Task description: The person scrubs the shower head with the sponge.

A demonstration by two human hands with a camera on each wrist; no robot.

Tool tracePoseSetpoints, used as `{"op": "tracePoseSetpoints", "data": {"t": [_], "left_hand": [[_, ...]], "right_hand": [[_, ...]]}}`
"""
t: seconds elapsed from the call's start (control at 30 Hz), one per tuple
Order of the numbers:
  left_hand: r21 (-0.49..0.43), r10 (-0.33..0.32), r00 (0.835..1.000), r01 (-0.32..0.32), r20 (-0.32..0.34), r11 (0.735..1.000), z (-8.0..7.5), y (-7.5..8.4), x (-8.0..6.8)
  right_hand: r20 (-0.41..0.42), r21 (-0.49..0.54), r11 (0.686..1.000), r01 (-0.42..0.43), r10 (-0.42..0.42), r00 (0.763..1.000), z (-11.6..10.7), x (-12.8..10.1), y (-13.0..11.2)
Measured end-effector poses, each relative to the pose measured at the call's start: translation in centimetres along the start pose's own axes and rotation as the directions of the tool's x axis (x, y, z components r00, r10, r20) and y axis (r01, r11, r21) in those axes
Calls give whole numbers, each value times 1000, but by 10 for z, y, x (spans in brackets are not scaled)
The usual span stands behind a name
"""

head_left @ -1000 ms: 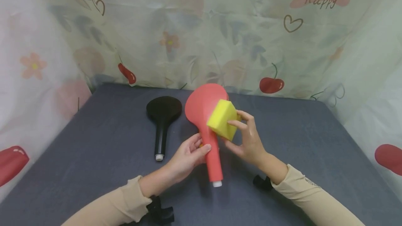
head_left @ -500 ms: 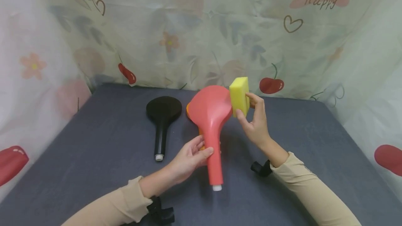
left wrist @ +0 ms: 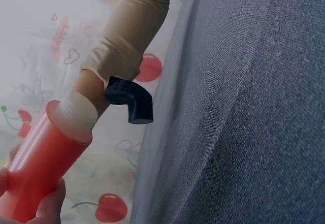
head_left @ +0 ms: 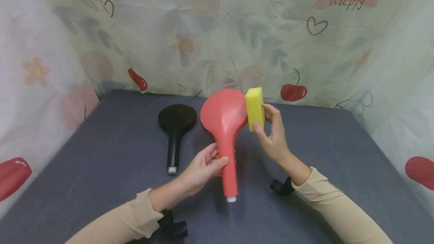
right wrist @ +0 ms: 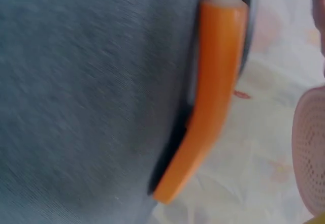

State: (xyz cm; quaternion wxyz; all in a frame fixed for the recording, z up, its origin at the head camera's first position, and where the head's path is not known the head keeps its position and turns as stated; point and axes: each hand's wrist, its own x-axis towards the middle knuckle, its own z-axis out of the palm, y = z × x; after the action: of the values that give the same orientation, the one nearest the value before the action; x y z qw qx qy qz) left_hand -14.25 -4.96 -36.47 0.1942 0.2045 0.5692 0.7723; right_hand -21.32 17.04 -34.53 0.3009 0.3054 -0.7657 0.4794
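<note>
My left hand (head_left: 205,166) is closed around the handle of the red shower head (head_left: 224,116), thumb lying across the top and fingers going under the left side. I hold it above the middle of the desk (head_left: 101,168), its round head pointing away from me, smooth back up, and its white end (head_left: 231,199) toward me. The right wrist view shows the holes on its other side.

My right hand (head_left: 274,138) has the yellow sponge (head_left: 254,108) pinched between thumb and fingers, stood on end at the right edge of the red head; I can't tell for sure whether the two touch there.

Under the red one an orange shower head (right wrist: 216,76) lies on the desk, almost wholly hidden from above, with only a sliver showing by my left fingers. Left of it, apart from my hands, the black shower head (head_left: 177,119) lies with its handle toward me.

Black mounts (head_left: 176,229) stick out by my beige sleeves (head_left: 118,217). Printed cloth (head_left: 217,29) with cherries and flowers hangs behind the desk and along both sides.
</note>
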Motion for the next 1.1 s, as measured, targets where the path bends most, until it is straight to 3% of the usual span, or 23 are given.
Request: {"op": "tracePoseSetpoints", "data": {"t": [0.2,0.33,0.47,0.63,0.73,0.93,1.1], "left_hand": [[77,-31,999,30,22,997,-3,2,0],[147,-66,997,62,27,987,-4,2,-1],[192,-62,998,61,-3,979,-4,0,0],[237,-20,998,34,-59,971,-5,0,2],[271,2,998,15,-59,962,-5,-1,2],[389,28,999,-17,-23,921,0,-2,-1],[411,22,999,-7,-31,912,1,-2,-2]], "right_hand": [[40,71,978,-194,192,981,-15,19,3],[91,59,940,-336,330,940,-25,31,4],[148,1,903,-429,424,894,-34,36,3],[179,-25,883,-469,466,866,-40,36,3],[185,-25,873,-487,483,856,-41,37,4],[191,2,881,-473,464,865,-39,45,3],[219,-4,882,-470,460,861,-39,50,1]]}}
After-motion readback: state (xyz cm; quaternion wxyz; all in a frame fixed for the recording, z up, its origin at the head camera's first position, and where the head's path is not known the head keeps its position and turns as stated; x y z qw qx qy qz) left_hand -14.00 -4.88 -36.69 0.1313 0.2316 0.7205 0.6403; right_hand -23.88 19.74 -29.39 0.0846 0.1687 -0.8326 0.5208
